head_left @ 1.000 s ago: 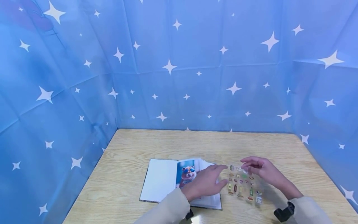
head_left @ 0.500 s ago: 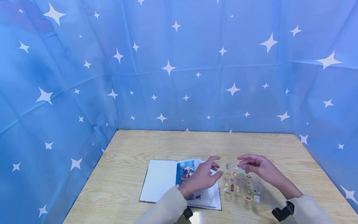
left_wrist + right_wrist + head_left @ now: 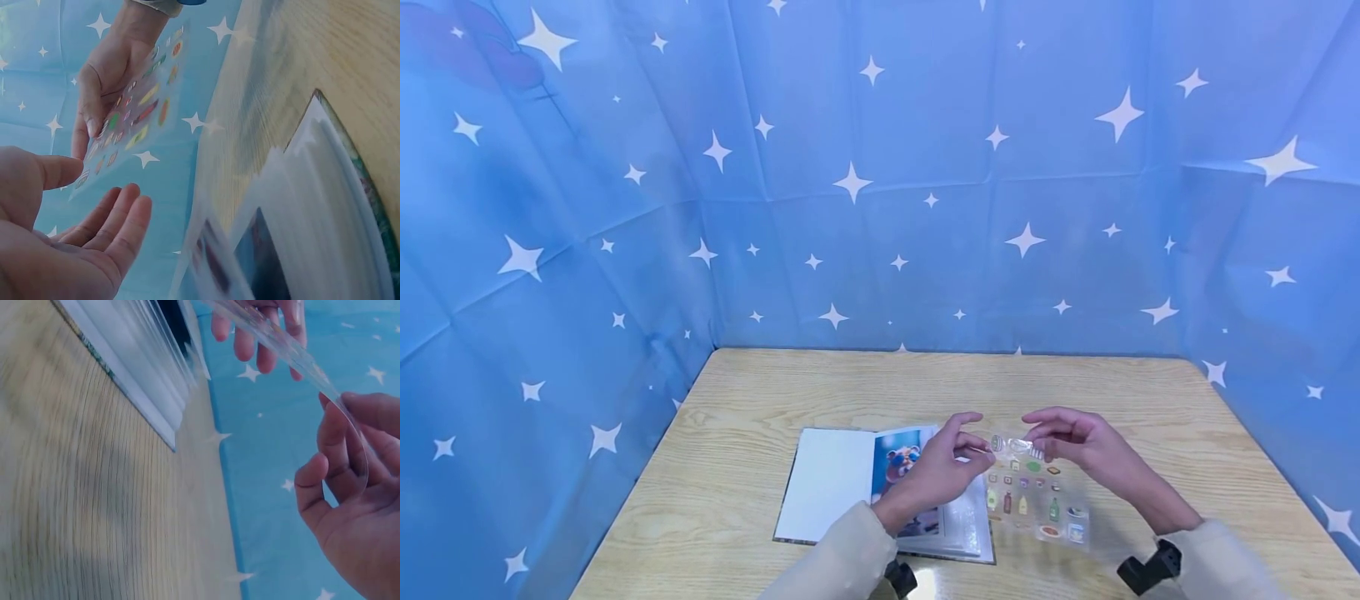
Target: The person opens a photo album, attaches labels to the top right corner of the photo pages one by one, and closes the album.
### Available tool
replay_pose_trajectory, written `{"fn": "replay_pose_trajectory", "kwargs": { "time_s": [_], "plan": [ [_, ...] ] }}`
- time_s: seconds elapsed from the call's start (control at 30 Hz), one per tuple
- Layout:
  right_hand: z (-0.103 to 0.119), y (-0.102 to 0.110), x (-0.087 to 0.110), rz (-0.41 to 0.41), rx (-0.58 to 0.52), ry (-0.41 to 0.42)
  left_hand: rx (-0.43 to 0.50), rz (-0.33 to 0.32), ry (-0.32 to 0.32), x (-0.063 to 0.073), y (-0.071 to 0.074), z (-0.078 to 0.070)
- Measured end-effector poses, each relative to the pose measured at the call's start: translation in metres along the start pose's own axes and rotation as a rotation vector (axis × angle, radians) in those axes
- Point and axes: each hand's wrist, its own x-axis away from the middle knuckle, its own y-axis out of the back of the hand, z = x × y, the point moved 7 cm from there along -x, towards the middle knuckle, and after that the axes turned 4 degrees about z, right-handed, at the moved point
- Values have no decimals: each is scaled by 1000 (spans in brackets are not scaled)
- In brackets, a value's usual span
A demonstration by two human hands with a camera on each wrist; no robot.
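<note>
In the head view, a clear sticker sheet [image 3: 1028, 487] with rows of small food and bottle pictures hangs tilted between both hands. My right hand [image 3: 1078, 446] pinches its upper right part between thumb and fingers; the right wrist view shows the sheet bending [image 3: 300, 362] into that grip. My left hand [image 3: 943, 467] is at the sheet's upper left corner. Its thumb tip meets the corner in the left wrist view, while the other fingers [image 3: 128, 228] are spread apart from the thumb, loosely bent.
An open photo album [image 3: 823, 483] lies on the wooden table [image 3: 737, 475], left of the sheet and partly under my left arm. A picture of a bear in sunglasses [image 3: 901, 462] shows in it. A blue star-patterned curtain [image 3: 925, 250] surrounds the table.
My right hand has moved left, bringing the sticker sheet with it. My left hand has drawn back a little from the sheet's side, and its thumb and fingers have come closer together at the corner.
</note>
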Motion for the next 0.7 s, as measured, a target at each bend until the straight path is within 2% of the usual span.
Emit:
{"fn": "replay_pose_trajectory", "kwargs": {
  "time_s": [0.2, 0.33, 0.53, 0.7],
  "plan": [
    [2, -5, -2, -7, -29, 3, 100, -3, -9, 1, 1, 1],
    [2, -9, -4, -7, -44, 11, 148, -35, -5, 2, 4, 2],
    [2, -15, -6, 3, -43, 7, 207, -97, 45, 3, 11, 7],
    [2, -17, -6, -4, 15, 3, 255, -95, 77, 4, 12, 10]
  ]
}}
